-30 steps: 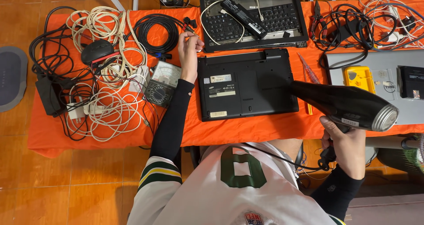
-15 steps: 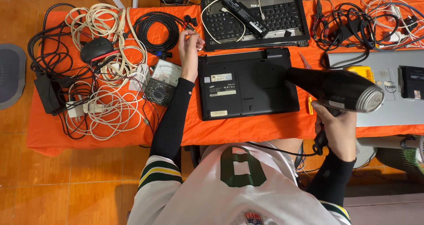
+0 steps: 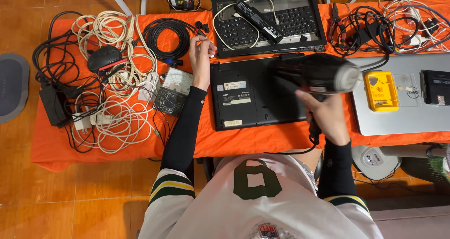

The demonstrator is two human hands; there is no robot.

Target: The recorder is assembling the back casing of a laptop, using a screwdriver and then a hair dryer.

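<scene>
While my right hand [image 3: 328, 114] is wrapped around the grip of the black hair dryer [image 3: 318, 75], its barrel hangs over the right part of the closed black laptop [image 3: 253, 96], which lies underside up on the orange-covered surface [image 3: 262, 138]. I judge the dryer rigid and top-heavy at the barrel; the handle is the sound place to hold, and its cord [image 3: 290, 151] trailing off the near edge may tug. My left hand [image 3: 201, 56] rests at the laptop's far-left corner, fingers curled; whether they pinch something small I cannot tell. I judge the laptop flat, stiff, fairly heavy, best taken by its long edges. Room is tight: an opened laptop base [image 3: 267, 21] lies just beyond, a silver laptop [image 3: 398, 107] with a yellow box [image 3: 380, 91] lies right, an analog multimeter [image 3: 173, 91] and white cable coils [image 3: 112, 79] lie left. Only the near strip of cloth offers sliding room.
</scene>
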